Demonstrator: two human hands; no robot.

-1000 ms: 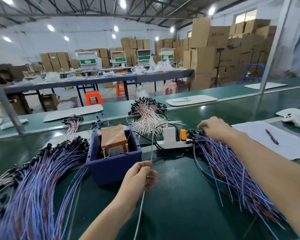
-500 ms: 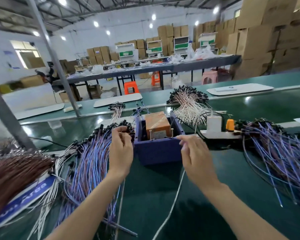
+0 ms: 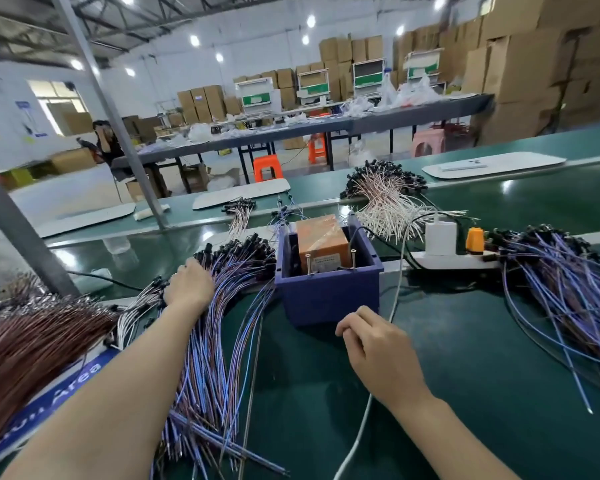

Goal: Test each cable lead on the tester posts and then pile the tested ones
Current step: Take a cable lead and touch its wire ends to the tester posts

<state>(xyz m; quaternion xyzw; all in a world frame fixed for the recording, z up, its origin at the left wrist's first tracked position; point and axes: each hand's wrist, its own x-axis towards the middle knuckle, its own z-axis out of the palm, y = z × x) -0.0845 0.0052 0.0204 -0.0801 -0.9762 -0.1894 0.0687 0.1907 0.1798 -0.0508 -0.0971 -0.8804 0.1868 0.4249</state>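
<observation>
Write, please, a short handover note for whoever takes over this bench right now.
Left hand rests on the left pile of leads beside the tester box; its fingers are hidden.
Right hand is curled in front of the box, over a white cable; whether it grips anything is unclear.
No lead seems to touch the tester posts.
Done: probably the left pile.
Left: the right heap beyond the power strip, likely untested.

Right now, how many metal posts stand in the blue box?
2: left post before the orange block, right post beside it; the blue box may hide more.
</observation>
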